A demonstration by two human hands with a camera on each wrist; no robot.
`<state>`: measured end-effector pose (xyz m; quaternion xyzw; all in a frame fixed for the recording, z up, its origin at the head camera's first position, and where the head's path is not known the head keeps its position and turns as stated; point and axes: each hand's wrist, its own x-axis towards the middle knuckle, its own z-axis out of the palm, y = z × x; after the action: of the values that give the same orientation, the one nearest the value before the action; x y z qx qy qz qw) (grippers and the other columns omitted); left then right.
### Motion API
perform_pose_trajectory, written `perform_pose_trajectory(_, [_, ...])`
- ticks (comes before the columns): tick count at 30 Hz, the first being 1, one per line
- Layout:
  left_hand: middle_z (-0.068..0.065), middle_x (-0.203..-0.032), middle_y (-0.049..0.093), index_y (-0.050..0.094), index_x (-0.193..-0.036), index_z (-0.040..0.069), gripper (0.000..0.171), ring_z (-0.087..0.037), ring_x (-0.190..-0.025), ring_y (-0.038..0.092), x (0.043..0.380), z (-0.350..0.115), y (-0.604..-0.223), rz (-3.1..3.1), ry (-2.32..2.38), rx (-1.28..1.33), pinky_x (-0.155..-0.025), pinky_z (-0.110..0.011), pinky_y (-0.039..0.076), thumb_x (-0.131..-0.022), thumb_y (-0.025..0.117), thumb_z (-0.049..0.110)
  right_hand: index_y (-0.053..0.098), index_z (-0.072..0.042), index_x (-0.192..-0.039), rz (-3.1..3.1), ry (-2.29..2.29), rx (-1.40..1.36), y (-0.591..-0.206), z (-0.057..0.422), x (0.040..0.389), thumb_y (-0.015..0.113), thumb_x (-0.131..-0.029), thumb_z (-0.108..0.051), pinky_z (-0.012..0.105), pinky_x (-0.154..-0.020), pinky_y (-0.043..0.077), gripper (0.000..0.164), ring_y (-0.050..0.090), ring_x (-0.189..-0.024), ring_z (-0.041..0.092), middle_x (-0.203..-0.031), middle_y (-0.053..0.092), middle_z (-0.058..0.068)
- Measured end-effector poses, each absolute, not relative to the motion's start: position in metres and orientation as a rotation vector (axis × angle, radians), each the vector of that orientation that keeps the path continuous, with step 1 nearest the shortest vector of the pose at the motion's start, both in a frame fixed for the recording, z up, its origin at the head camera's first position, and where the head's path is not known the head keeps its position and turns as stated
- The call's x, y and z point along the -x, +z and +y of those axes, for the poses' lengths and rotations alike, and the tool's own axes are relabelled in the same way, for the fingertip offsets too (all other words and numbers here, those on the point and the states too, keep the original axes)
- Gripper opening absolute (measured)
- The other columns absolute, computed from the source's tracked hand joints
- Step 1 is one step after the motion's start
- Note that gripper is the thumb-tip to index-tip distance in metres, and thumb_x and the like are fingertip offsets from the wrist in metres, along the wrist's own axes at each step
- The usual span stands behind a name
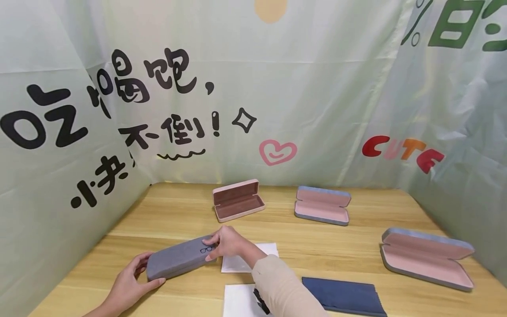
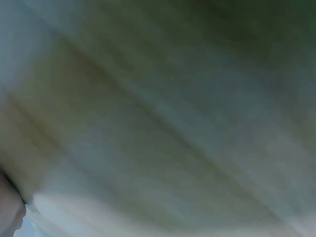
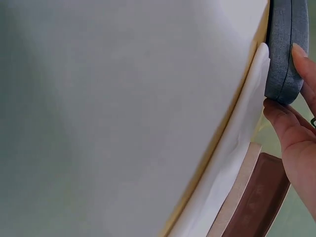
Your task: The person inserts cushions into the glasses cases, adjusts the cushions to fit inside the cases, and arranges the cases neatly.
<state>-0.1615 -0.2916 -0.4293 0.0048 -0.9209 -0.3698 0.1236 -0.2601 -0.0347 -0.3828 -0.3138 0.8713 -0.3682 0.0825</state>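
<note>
A closed grey glasses case with a small glasses drawing near its right end lies at a slant on the left of the table. My left hand grips its left end, thumb in front and fingers behind. The right hand holds the other end between thumb and fingers. In the right wrist view the case shows its shut seam, with the right hand's fingers against its end. The left wrist view is blurred; only a bit of skin shows at its edge.
Behind stand an open pink case with a brown inside and an open blue-grey case. Another open case is at the right. White cloths and a navy cloth lie near the right arm. Printed curtains surround the table.
</note>
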Motion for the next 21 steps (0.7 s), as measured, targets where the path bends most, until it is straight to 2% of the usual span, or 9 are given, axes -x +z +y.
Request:
perform_pose_trajectory(6, [-0.014, -0.115, 0.060, 0.049, -0.124, 0.001, 0.075, 0.018, -0.091, 0.042, 0.161, -0.290, -0.431, -2.688, -1.082, -0.017, -0.080, -0.006, 0.042, -0.065, 0.084, 0.029, 0.066, -0.009, -0.110, 2.606, -1.025, 0.992, -0.382, -0.032, 0.257, 0.082, -0.068, -0.012, 0.015, -0.088, 0.045, 0.045, 0.060, -0.110, 0.018, -0.120, 0.062, 0.012])
perform_pose_trajectory(13, [-0.015, -0.120, 0.057, 0.044, -0.129, 0.003, 0.078, 0.015, -0.094, 0.041, 0.161, -0.292, -0.428, -2.781, -1.032, -0.053, -0.082, -0.009, 0.043, -0.070, 0.079, 0.039, 0.061, -0.014, -0.121, 2.575, -1.016, 0.955, -0.383, -0.024, 0.250, 0.076, -0.076, -0.019, 0.025, -0.101, 0.041, 0.048, 0.050, -0.124, 0.020, -0.131, 0.055, 0.010])
perform_pose_trajectory(16, [-0.017, -0.124, 0.054, 0.041, -0.132, 0.002, 0.074, 0.016, -0.095, 0.039, 0.161, -0.294, -0.426, -2.807, -1.061, -0.070, -0.083, -0.012, 0.044, -0.077, 0.073, 0.041, 0.060, -0.012, -0.123, 2.568, -1.073, 0.975, -0.382, -0.016, 0.248, 0.075, -0.077, -0.022, 0.026, -0.101, 0.041, 0.049, 0.050, -0.124, 0.019, -0.131, 0.056, 0.009])
perform_pose_trajectory(21, [-0.022, -0.125, 0.053, 0.042, -0.130, -0.003, 0.049, 0.021, -0.092, 0.038, 0.161, -0.295, -0.423, -2.720, -1.227, -0.031, -0.078, -0.011, 0.044, -0.096, 0.048, 0.032, 0.063, -0.002, -0.117, 2.609, -1.168, 1.059, -0.380, 0.007, 0.251, 0.070, -0.082, -0.020, 0.031, -0.095, 0.047, 0.039, 0.058, -0.114, 0.025, -0.120, 0.063, 0.011])
